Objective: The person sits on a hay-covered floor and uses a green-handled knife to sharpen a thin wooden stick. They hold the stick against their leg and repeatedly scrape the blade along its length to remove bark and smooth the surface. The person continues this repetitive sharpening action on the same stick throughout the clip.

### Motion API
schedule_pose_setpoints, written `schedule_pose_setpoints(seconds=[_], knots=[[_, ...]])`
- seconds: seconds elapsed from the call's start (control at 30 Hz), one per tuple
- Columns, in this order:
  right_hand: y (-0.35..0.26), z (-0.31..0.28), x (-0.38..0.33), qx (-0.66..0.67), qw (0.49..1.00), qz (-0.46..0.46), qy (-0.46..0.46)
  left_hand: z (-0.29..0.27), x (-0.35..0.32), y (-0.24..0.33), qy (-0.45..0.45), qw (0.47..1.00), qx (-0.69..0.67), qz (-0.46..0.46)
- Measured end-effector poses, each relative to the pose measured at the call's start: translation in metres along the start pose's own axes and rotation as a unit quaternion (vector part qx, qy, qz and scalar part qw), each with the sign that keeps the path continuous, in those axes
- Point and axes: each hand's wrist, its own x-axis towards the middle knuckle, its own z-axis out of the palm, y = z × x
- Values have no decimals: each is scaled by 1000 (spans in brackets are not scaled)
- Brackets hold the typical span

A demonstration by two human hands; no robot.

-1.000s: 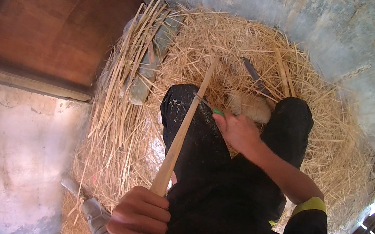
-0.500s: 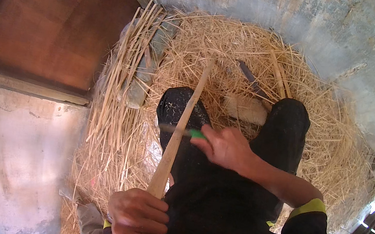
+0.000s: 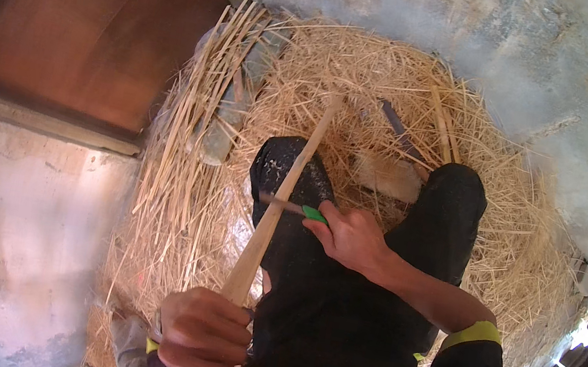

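Note:
A long, pale wooden strip [image 3: 275,217], wide at the near end and narrower at the far end, lies slanting over my left thigh. My left hand [image 3: 202,338] is closed around its near end, low in the view. My right hand [image 3: 349,236] grips the green handle of a knife [image 3: 288,205], whose blade crosses the strip about midway along it. Pale shavings [image 3: 277,169] dot the dark trousers at my left knee. The fingertips of my left hand are hidden beneath the strip.
Shavings and thin strips [image 3: 374,65] cover the floor all round. A bundle of long slats [image 3: 197,114] lies at left, by a brown door panel [image 3: 81,19]. Between my knees are a pale block [image 3: 387,177] and a dark flat bar [image 3: 399,127]. A weathered wall [image 3: 557,79] stands beyond.
My left hand and the near end of the strip have shifted slightly left. The knife has stayed across the strip, its blade now less blurred. The whole view has tilted a little.

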Motion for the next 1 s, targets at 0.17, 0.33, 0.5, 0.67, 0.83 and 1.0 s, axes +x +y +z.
schedule_pose_setpoints(seconds=[0.17, 0.33, 0.5, 0.67, 0.83, 1.0], knots=[[44, 23, -4, -67, 981, 171, -64, 0, -8, 8, -124, 991, 42, -22], [-3, -1, 1, 23, 998, 33, -49, 7, -23, 5, -164, 981, 108, 11], [12, 20, -4, -21, 997, 74, 8, 6, -9, 1, -116, 981, 151, 32], [27, 22, -6, 25, 996, 86, -22, 15, -13, -1, -147, 975, 158, 42], [10, 9, -7, 10, 998, 46, -48, 17, -10, 0, -132, 975, 174, 45], [28, 17, 0, -48, 998, 24, 14, 13, -6, -1, -140, 976, 163, 31]])
